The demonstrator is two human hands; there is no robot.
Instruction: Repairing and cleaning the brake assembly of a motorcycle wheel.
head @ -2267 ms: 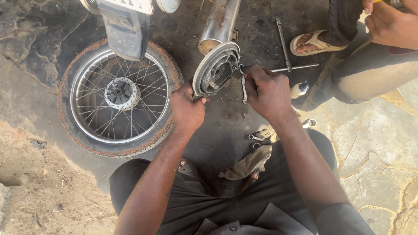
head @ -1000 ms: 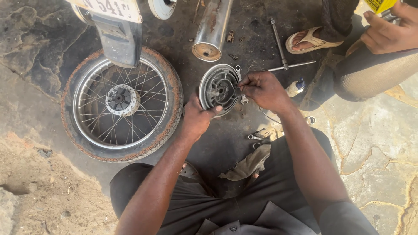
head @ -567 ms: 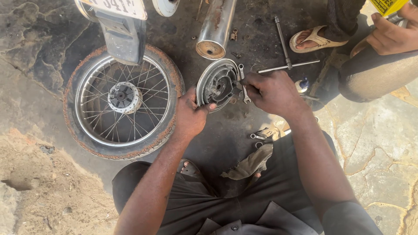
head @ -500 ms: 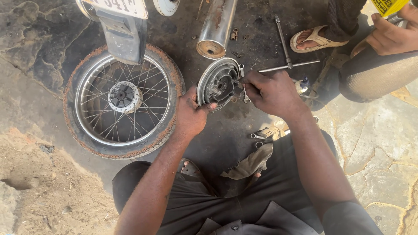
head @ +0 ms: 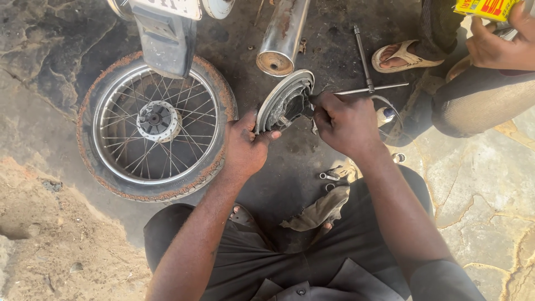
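- Brake drum plate (head: pixel 281 103): a round grey metal disc, tilted on edge with its dirty inner face turned toward the right hand, held up between the two hands above the dark oily ground (head: pixel 290 178).
- Left hand (head: pixel 245 146): forearm reaching up from the lower left, wrist straight, palm cupped under the plate's lower rim, thumb hooked over the edge; it is clenched on the plate and carries it.
- Right hand (head: pixel 345 122): forearm coming in from the lower right, wrist bent inward, knuckles up, fingers curled tight and pressed into the plate's inner face; whether they pinch a small part there cannot be told.
- Left of the left hand, touching its back: a spoked wheel (head: pixel 156 125) with a rusty-rimmed tyre, lying flat, partly under a grey mudguard (head: pixel 167 36).
- Above the hands: the open end of a chrome exhaust pipe (head: pixel 281 36).
- Just beyond the right hand: a T-handle wrench (head: pixel 368 72) lying on the ground.
- Below the right hand: a dirty rag (head: pixel 320 209) and small metal bits (head: pixel 329 177) between the person's knees.
- Far upper right: another person's hand (head: pixel 496 47) holding a yellow box (head: pixel 487 8), and a sandalled foot (head: pixel 401 56).
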